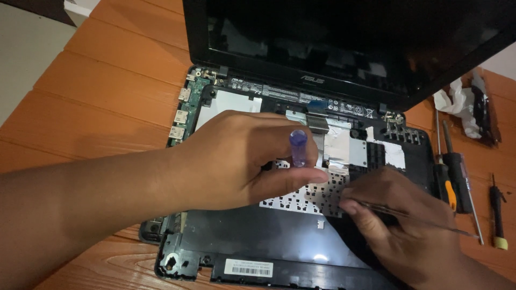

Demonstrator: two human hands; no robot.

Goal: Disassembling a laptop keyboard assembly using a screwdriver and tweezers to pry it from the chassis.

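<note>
A black laptop (258,252) lies opened up on the wooden table, its top cover off, with a green circuit board and metal shielding exposed. My left hand (242,161) is over the middle of the chassis, shut on a small screwdriver with a translucent purple handle (298,146) held upright. My right hand (400,225) rests at the lower right of the chassis and grips thin metal tweezers (430,221), their tips near the perforated metal keyboard plate (309,196). The laptop screen (349,37) stands tilted back.
Right of the laptop lie several screwdrivers: one with a black and orange handle (446,185), one thin one with a yellow end (497,215). A crumpled white and black bundle (467,104) sits at the far right. The orange wooden table (113,80) extends left.
</note>
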